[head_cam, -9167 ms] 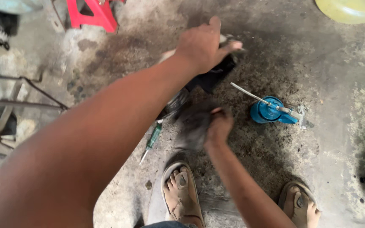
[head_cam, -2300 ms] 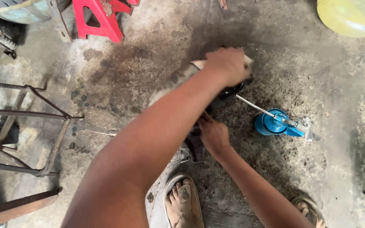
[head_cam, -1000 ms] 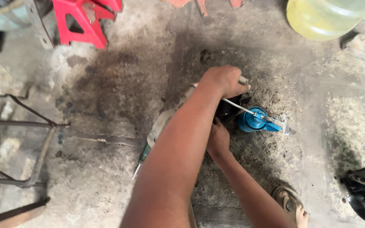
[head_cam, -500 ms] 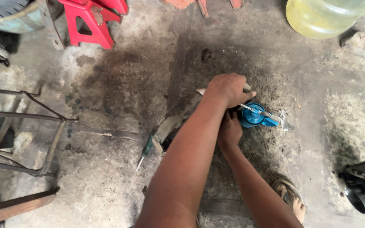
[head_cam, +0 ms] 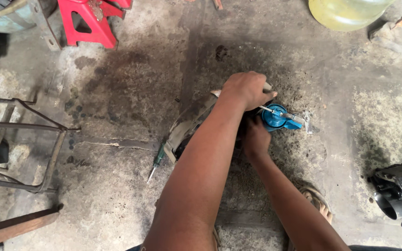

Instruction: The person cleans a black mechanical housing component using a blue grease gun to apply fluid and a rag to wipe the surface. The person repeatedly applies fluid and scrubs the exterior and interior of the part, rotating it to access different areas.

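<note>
A dark part [head_cam: 189, 128] on the floor [head_cam: 131, 93] was gripped from above by the closed left hand [head_cam: 246, 89]. The right hand [head_cam: 256, 138] was pressed against it below, grip unclear, beside a blue oil can [head_cam: 275, 118]. A screwdriver [head_cam: 156, 161] lay nearby.

We see a rough, oil-stained concrete floor [head_cam: 117, 102] – matt and gritty; the oil can [head_cam: 275, 118] looks glossy blue, its thin spout [head_cam: 275, 110] bright metal – the stand [head_cam: 89, 23] painted red.
</note>
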